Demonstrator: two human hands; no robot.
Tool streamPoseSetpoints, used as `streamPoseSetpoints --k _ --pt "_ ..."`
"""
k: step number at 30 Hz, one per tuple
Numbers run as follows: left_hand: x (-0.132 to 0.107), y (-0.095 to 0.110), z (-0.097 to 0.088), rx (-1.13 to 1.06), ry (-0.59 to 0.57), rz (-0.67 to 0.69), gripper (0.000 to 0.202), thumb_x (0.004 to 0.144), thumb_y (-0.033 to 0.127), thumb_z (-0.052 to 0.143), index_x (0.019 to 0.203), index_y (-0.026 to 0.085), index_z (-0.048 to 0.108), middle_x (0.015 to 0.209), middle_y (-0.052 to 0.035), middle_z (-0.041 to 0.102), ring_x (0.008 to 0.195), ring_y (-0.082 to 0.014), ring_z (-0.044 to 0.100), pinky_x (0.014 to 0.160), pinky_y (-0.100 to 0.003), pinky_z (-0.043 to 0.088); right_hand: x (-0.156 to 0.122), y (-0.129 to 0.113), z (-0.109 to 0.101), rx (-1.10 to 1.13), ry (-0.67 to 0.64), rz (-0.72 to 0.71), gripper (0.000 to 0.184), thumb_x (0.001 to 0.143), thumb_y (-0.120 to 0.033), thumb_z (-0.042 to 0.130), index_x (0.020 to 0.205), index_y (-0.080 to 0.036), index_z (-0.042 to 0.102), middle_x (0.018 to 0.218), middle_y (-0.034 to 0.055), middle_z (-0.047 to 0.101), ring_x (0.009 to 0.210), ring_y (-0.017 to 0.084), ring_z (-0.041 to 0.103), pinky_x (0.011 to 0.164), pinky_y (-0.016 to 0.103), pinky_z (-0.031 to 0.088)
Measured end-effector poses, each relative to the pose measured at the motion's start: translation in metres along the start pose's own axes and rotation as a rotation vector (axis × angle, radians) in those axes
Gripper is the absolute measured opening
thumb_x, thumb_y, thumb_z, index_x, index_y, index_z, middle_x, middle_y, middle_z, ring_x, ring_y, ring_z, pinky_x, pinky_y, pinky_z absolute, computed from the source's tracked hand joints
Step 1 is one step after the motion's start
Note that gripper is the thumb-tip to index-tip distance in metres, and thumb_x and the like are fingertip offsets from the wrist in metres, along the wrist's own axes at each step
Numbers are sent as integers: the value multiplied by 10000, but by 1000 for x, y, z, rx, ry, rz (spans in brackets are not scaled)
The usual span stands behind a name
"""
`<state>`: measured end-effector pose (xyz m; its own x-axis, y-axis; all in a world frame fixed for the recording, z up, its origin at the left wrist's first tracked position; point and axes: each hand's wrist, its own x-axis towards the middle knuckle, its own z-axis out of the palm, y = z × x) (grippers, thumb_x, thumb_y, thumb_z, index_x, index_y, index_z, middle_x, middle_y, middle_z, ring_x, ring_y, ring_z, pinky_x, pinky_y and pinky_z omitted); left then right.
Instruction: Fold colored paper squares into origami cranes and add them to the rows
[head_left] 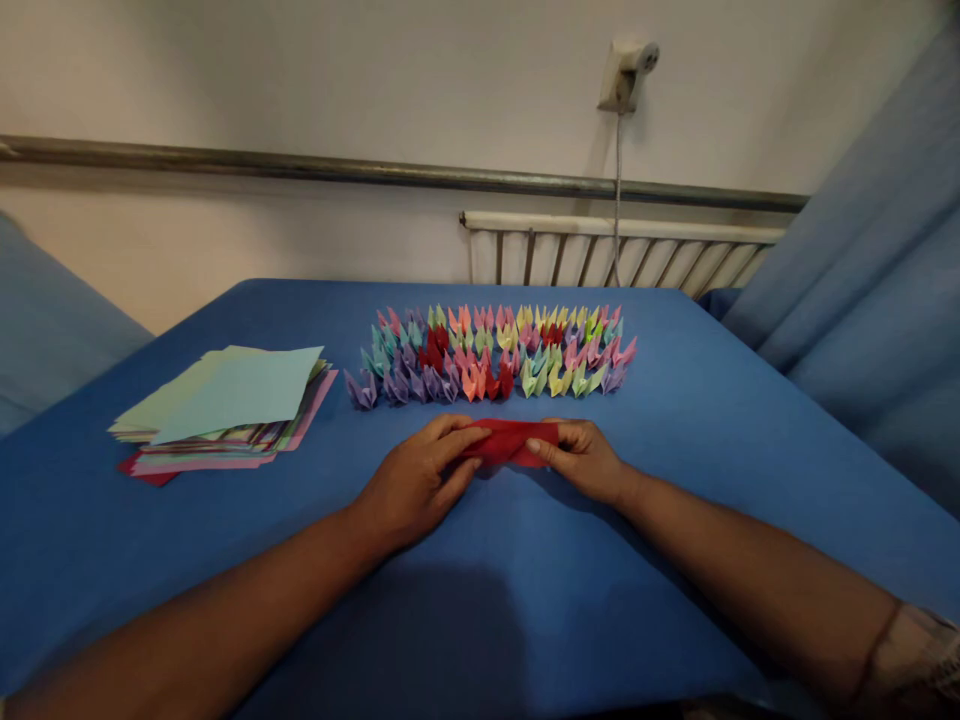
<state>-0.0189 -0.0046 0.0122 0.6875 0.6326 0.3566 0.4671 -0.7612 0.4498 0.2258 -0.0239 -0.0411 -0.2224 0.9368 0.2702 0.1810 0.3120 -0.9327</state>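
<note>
A folded sheet of red origami paper [512, 441] is held between my two hands, just above the blue table. My left hand [420, 475] pinches its left end, thumb below and fingers over the top. At the right end, my right hand [586, 458] grips the paper with the thumb on its near face; the other fingers are partly hidden behind it. Beyond the hands stand rows of small folded paper cranes [480, 383] in purple, red, pink, yellow, green and blue.
To the left lies an uneven stack of coloured paper sheets [240, 395], a light blue one on top. The blue-covered table [675, 430] reaches toward a wall with a metal rail [337, 168]. Blue curtains [885, 270] hang at the right, and a cord [619, 190] drops from a socket.
</note>
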Motion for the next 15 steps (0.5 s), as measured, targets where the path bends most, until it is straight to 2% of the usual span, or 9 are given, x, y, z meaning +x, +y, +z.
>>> streamPoseSetpoints --k 3,6,8,11,15 --pt "0 0 3 -100 8 -56 347 909 171 529 1245 235 585 1172 -62 615 1059 -192 606 931 -348 497 -3 -7 1 -102 -78 -149 237 911 -371 597 892 -197 758 816 35 694 717 142 624 685 274 510" --pt "1 4 7 -268 89 -207 364 862 213 607 1225 235 585 1134 -55 652 1048 -212 628 948 -382 496 -4 -10 2 -93 -94 -180 209 911 -347 601 981 -218 750 928 49 724 831 168 665 772 307 531" --pt "3 8 9 -467 175 -349 467 817 267 678 1256 212 528 1079 -59 674 986 -217 659 896 -380 528 -3 -9 3 -56 -33 -143 214 905 -353 605 883 -200 752 869 44 726 785 160 665 741 288 531" --pt "7 13 10 -756 252 -513 567 731 300 767 1211 186 488 988 -44 700 895 -206 690 814 -346 562 -1 -6 3 -20 69 -75 332 891 -397 611 658 -174 690 670 20 671 624 129 609 617 243 499" --pt "11 14 11 -881 269 -620 450 677 334 798 1035 170 581 971 -41 720 890 -201 686 837 -334 548 0 -3 2 -5 105 -15 390 876 -456 611 617 -168 658 616 13 639 585 119 571 585 234 477"
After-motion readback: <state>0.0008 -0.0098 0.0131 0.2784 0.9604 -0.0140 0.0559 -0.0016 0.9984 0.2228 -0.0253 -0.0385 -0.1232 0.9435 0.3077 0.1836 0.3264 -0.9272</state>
